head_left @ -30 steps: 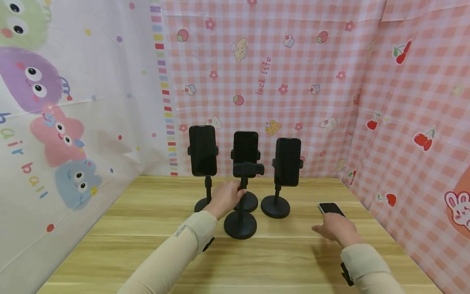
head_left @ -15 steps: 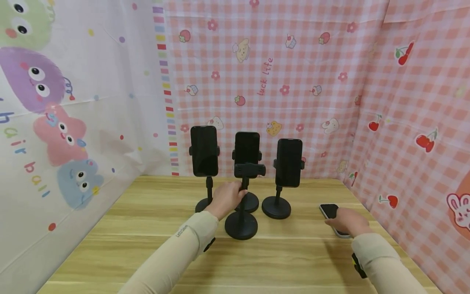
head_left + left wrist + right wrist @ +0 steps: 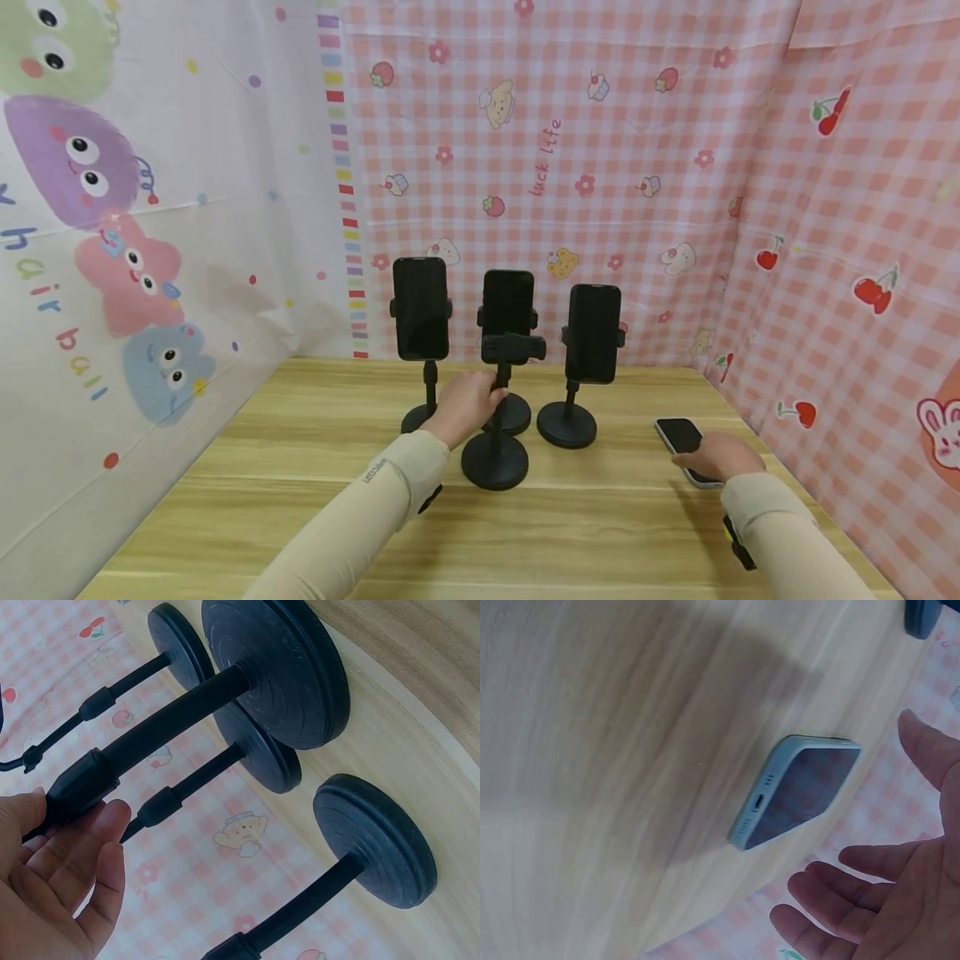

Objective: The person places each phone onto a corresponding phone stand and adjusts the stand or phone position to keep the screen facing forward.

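An empty black phone stand [image 3: 495, 462] stands upright at the front of the group in the head view. My left hand [image 3: 467, 408] grips its post below the clamp; in the left wrist view thumb and fingers close around the post's collar [image 3: 82, 784]. A phone [image 3: 806, 784] with a pale frame lies screen up on the table at the right. Over it hovers my right hand [image 3: 723, 457], partly covering it in the head view. The right wrist view shows that hand's fingers [image 3: 840, 907] spread, apart from the phone.
Behind the held stand are a left phone [image 3: 421, 308], a middle phone [image 3: 507, 304] and a right phone [image 3: 593, 333], each upright in a black stand. Patterned cloth [image 3: 600, 125] walls off the back and sides of the wooden table [image 3: 570, 533].
My right hand has moved rightward over the lying phone, leaving more of it in sight. My left hand keeps its grip on the stand. The head view has shifted slightly.
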Available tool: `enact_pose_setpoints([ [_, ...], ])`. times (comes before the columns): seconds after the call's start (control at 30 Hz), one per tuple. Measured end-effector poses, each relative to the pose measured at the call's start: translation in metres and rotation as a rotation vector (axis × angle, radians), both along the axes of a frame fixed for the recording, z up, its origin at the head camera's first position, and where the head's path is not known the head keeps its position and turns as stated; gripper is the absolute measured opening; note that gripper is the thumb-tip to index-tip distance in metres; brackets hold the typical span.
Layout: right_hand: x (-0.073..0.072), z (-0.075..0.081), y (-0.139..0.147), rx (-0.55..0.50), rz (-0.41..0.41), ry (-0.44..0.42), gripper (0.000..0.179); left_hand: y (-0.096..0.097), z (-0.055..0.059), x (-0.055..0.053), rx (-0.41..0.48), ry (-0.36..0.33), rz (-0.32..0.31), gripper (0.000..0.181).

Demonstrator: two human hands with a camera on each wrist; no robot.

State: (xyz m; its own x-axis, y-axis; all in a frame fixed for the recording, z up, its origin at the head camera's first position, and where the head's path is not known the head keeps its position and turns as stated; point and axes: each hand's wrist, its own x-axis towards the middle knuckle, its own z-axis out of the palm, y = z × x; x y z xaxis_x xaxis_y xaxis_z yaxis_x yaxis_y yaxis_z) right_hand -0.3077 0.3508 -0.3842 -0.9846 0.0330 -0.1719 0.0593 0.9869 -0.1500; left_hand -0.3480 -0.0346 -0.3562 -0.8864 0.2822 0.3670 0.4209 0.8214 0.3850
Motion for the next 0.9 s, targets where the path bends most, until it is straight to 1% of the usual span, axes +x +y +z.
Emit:
enact_pose_setpoints([
  [0.2, -0.001, -0.01, 0.005, 0.009, 0.012, -0.009, 0.078, 0.0, -0.001, 0.0, -0.003, 0.012, -0.007, 0.02],
  [0.47, -0.006, -0.028, 0.009, -0.063, -0.049, -0.014, 0.092, 0.0, -0.001, 0.0, -0.004, 0.007, 0.0, 0.02],
  [0.6, -0.007, -0.03, 0.008, -0.065, -0.044, -0.01, 0.09, 0.0, 0.0, 0.0, 0.001, 0.0, 0.003, 0.02],
  [0.73, -0.008, -0.03, 0.009, -0.049, -0.038, -0.003, 0.084, 0.001, 0.0, -0.001, -0.005, -0.005, 0.003, 0.02],
  [0.9, -0.011, -0.029, 0.012, -0.065, -0.034, -0.008, 0.079, 0.0, 0.0, 0.0, 0.003, -0.007, 0.007, 0.019],
])
